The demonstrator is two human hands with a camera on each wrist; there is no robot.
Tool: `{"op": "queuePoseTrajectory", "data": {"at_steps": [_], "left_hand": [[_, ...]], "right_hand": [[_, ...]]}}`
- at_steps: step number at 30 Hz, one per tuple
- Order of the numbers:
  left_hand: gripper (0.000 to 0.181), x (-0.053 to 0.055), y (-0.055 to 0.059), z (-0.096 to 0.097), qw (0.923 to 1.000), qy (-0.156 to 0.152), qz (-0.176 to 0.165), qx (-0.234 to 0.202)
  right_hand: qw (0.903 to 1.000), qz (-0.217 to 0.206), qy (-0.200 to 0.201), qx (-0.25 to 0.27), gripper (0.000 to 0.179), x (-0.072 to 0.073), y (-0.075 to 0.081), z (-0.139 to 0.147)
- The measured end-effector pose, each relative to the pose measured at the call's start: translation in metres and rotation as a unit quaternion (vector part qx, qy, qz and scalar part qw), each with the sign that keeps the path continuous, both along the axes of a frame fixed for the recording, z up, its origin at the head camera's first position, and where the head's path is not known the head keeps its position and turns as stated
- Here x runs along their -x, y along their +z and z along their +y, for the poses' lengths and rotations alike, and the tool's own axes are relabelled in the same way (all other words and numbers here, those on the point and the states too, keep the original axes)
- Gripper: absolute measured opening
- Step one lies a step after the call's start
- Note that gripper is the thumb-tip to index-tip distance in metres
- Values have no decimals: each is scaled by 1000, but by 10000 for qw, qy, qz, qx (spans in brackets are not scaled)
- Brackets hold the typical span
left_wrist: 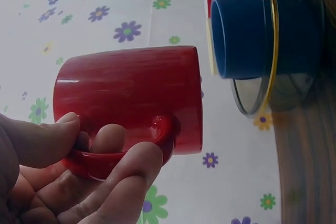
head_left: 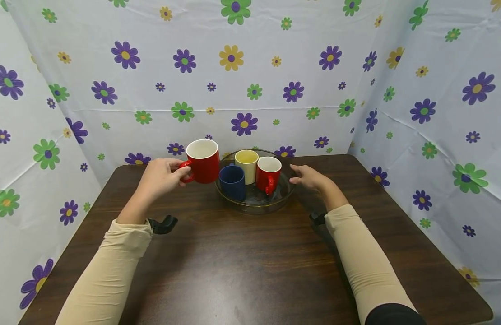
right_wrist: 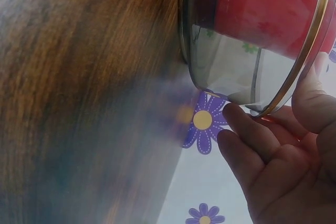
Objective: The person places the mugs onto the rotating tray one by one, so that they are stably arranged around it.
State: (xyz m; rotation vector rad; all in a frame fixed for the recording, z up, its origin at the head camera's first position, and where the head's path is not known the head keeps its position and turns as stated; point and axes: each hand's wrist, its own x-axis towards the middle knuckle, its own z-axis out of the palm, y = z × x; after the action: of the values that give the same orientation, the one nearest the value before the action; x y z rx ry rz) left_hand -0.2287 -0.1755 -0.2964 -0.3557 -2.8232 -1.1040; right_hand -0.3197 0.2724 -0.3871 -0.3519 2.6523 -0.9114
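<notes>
My left hand (head_left: 163, 178) grips a large red mug (head_left: 206, 164) with a white inside by its handle. The mug is upright, raised beside the left rim of a round glass tray (head_left: 256, 208). Thumb and fingers wrap the handle (left_wrist: 121, 163) in the left wrist view. On the tray stand a dark blue mug (head_left: 233, 184), a pale yellow mug (head_left: 247, 168) and a smaller red mug (head_left: 268, 176), its handle facing me. My right hand (head_left: 313, 178) is at the tray's right rim, fingers loosely bent; whether they touch the glass is hard to tell.
The tray stands toward the back of a dark wooden table (head_left: 234, 271). Behind and at both sides hangs a white flowered cloth (head_left: 266, 63). A black strap device (head_left: 163, 224) sits on the left wrist, another (head_left: 317, 219) on the right.
</notes>
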Motion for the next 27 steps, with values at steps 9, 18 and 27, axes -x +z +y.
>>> {"op": "queuePoseTrajectory", "data": {"at_steps": [9, 18, 27], "left_hand": [[29, 2, 3, 15, 9994, -283, 181, -18], [27, 4, 4, 24, 9988, -445, 167, 85], [28, 5, 4, 35, 9985, -545, 61, -82]], "right_hand": [[10000, 59, 54, -2, 70, -2, 2, 0], [9999, 111, 88, 10, 70, 0, 1, 0], [9997, 190, 141, 20, 68, 2, 0, 1]]}}
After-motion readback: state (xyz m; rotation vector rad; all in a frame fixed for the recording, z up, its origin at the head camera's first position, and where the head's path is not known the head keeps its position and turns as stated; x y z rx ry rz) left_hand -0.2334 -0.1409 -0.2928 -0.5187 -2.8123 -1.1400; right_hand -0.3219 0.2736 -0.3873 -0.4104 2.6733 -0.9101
